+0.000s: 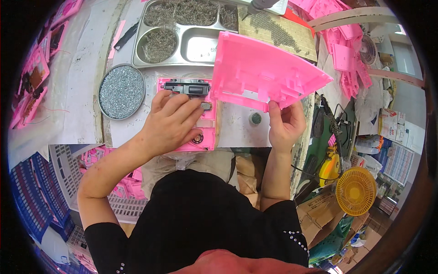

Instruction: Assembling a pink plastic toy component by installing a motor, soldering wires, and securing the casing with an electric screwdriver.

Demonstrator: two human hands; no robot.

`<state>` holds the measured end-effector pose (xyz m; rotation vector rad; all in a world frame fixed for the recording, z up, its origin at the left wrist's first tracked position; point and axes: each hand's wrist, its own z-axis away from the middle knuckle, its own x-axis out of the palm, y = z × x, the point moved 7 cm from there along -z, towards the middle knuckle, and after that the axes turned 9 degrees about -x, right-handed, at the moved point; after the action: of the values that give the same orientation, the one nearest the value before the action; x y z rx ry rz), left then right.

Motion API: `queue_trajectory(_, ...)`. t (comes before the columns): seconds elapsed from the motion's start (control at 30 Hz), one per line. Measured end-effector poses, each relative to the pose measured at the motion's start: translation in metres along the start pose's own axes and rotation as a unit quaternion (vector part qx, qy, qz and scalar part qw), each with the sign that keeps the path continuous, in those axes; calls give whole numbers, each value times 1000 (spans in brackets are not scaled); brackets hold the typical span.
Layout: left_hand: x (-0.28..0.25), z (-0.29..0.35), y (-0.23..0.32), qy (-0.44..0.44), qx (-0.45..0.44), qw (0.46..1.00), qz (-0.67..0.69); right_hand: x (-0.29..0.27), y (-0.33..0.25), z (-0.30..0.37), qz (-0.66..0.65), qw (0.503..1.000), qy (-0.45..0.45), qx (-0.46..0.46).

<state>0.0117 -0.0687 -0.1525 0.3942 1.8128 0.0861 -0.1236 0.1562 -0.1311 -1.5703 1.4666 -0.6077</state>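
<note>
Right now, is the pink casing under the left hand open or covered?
Open: the pink casing shows its black mechanism, while the right hand holds the pink panel to the right.

Only dark print, too small to read, on the brown cardboard box (319, 215) at right.

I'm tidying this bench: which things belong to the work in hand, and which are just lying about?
Work in hand:
pink panel, in the right hand
pink casing, under the left hand
likely dish and steel tray of small metal parts

Apparently lying about:
black strip
pink strip
cardboard box
</note>
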Motion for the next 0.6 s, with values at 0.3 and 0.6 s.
queue_trajectory(0.3, 0, -2, 2, -34, -38, 998, 33, 5, -1, 4, -23, 1000, 2, -2)
queue_trajectory(0.6, -13, 14, -29, -107, -256, 756, 593, 35, -8, -3, 16, 993, -15, -116)
